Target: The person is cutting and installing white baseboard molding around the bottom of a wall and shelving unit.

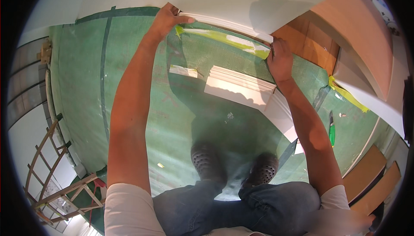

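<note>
A white skirting strip [226, 25] with a ridged profile lies along the foot of the white wall. At its left end is my left hand [167, 22], its fingers bent behind the end and the thumb stretched along the front. My right hand [280, 60] is closed at the strip's right end, with a small dark sliver by its fingers that I cannot make out. Just below the strip, yellow-green masking tape [233, 40] runs over the sheet edge. Closer to me, a cut white moulding piece [241, 85] and another moulding piece [280, 111] lie on the floor.
Green protective sheeting [172, 119] with dark tape seams covers the floor. A green-handled utility knife [331, 130] lies right of my right forearm. Wooden flooring [306, 40] shows beyond the right hand. Brown boards [366, 167] lean at right; a wooden ladder [64, 193] stands lower left.
</note>
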Motion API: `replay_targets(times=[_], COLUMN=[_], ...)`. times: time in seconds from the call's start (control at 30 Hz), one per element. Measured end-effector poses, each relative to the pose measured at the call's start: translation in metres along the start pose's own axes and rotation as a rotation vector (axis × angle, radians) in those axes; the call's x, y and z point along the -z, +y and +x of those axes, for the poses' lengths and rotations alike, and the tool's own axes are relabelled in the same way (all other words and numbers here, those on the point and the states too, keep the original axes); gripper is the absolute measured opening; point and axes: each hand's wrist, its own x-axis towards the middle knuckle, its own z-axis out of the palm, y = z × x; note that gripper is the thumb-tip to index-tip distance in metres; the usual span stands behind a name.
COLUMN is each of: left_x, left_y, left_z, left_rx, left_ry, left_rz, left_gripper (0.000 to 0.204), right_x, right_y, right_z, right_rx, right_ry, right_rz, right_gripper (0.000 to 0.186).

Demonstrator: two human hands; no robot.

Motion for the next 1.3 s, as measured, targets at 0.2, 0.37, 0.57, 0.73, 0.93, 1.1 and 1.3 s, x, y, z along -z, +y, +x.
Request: replay_targets(times=[0.2,0.37,0.57,0.73,0.93,1.1,1.3], left_x=[-0.010,-0.022,-0.018,-0.022,-0.017,-0.014,-0.018], left_y=[0.003,0.003,-0.006,-0.002,-0.016,-0.022,-0.019], left_z=[-0.012,-0.019,-0.019,-0.019,-0.013,-0.009,-0.006], left_rx=[0.116,0.072,0.055,0.077,0.037,0.024,-0.014], left_ry=[0.022,0.064,0.065,0.068,0.089,0.110,0.080], left_rz=[-0.015,-0.050,-0.005,0.025,0.029,0.084,0.099], left_gripper=[0.071,0.075,0.076,0.077,0.077,0.072,0.066], right_x=[0.000,0.002,-0.002,-0.003,-0.002,-0.002,-0.005], right_y=[-0.001,-0.003,-0.006,-0.003,-0.004,-0.005,0.000], right_z=[0.000,0.001,0.006,0.005,0.007,0.005,0.001], right_rx=[0.003,-0.020,0.055,0.044,0.034,0.018,-0.004], right_ry=[0.003,-0.012,0.034,0.008,-0.003,-0.015,-0.024], right_rz=[-0.023,-0.021,-0.009,-0.016,-0.006,-0.002,-0.038], right_gripper=[0.028,0.026,0.022,0.021,0.020,0.019,0.018])
